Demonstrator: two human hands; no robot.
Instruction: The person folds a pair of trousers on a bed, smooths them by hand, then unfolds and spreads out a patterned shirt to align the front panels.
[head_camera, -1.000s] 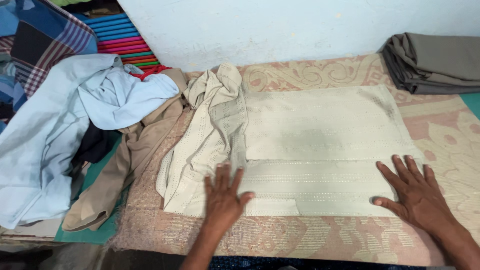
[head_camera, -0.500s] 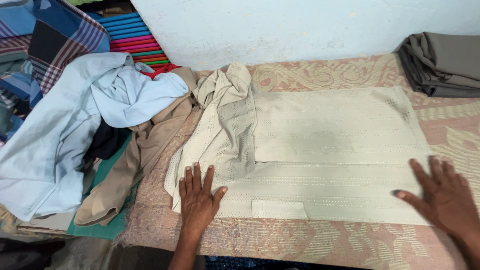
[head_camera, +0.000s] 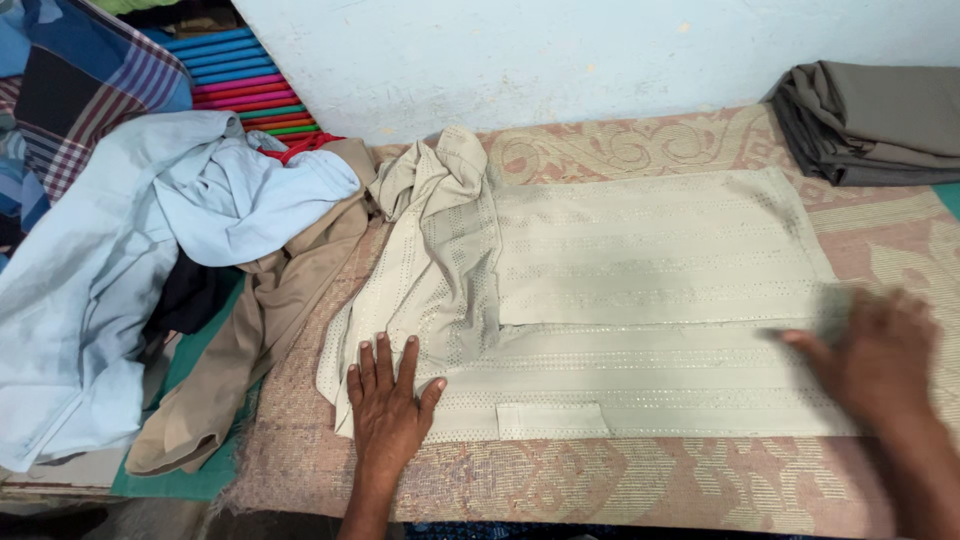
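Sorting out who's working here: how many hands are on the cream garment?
2. The left hand lies flat on the cream garment at its near-left corner; the right hand, blurred, lies on its near-right edge. No other hands show.

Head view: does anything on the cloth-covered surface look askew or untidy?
Yes. The cream garment lies flat and squared on its right part, but its left end is bunched and twisted. The left hand rests flat there; the right hand is blurred. A loose heap of clothes lies farther left.
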